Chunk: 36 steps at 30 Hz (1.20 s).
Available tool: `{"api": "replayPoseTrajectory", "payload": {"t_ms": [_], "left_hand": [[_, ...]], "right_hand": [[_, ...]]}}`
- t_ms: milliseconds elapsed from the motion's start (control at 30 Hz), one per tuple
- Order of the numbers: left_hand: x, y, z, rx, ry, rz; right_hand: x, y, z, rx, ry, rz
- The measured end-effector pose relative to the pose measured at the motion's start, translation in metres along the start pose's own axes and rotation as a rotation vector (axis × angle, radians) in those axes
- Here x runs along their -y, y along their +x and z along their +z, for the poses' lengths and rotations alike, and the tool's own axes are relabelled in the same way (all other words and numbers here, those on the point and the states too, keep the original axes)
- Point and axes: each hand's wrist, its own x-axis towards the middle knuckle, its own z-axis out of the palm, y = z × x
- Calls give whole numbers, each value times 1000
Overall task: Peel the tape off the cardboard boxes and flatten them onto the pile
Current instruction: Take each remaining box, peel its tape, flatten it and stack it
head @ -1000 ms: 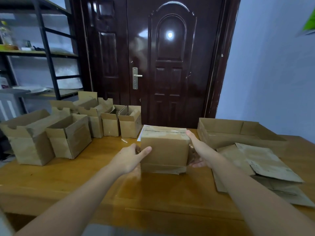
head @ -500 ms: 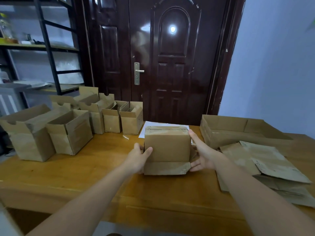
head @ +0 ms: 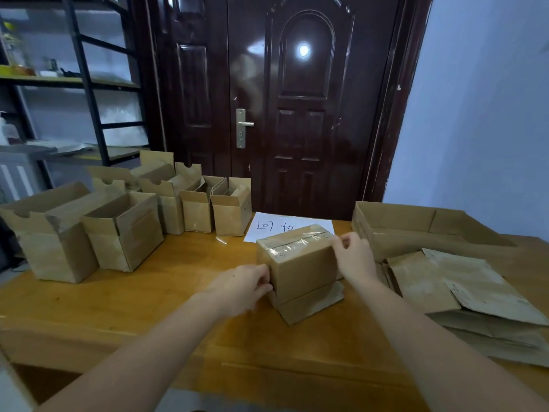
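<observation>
A small taped cardboard box point(head: 300, 269) stands on the wooden table point(head: 148, 295) in the middle, turned at an angle, with clear tape point(head: 297, 243) across its top. My left hand point(head: 240, 285) grips its left side with curled fingers. My right hand point(head: 353, 257) is at the box's upper right corner, fingers curled at the tape's end. The pile of flattened boxes point(head: 463, 295) lies to the right.
Several open cardboard boxes point(head: 124, 230) stand in a row at the left and back. A large shallow carton point(head: 416, 227) sits at the back right. A white sheet with writing point(head: 276, 227) lies behind the box. A dark door and shelving are beyond.
The box has been turned so a corner faces me. My right hand rose from the box's right side to its top corner at the tape. My left hand now curls on the left side.
</observation>
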Motion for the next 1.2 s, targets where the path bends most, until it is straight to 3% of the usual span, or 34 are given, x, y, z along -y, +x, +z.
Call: {"api": "replayPoseTrajectory", "payload": {"t_ms": [200,333,433,533,667,933,1200], "left_hand": [[-25,-4,-6,-51,151,210],[-12,-8,-28,-266,59,161],[-3,-10,-37,-383,45,122],[-3,-10,-35,-311,76,198],[-13,-15,-27,-240,149,344],[-24,-19,0,-316,115,308],[-40,-21,18,-516,113,352]], "right_hand": [[19,-2,13,250,220,38],[9,1,7,372,342,83],[12,-4,3,401,337,0],[19,-10,-2,438,274,-147],[26,-19,1,350,150,-350],[-5,-70,-17,118,-214,-882],[-38,-84,-4,144,-366,-829]]}}
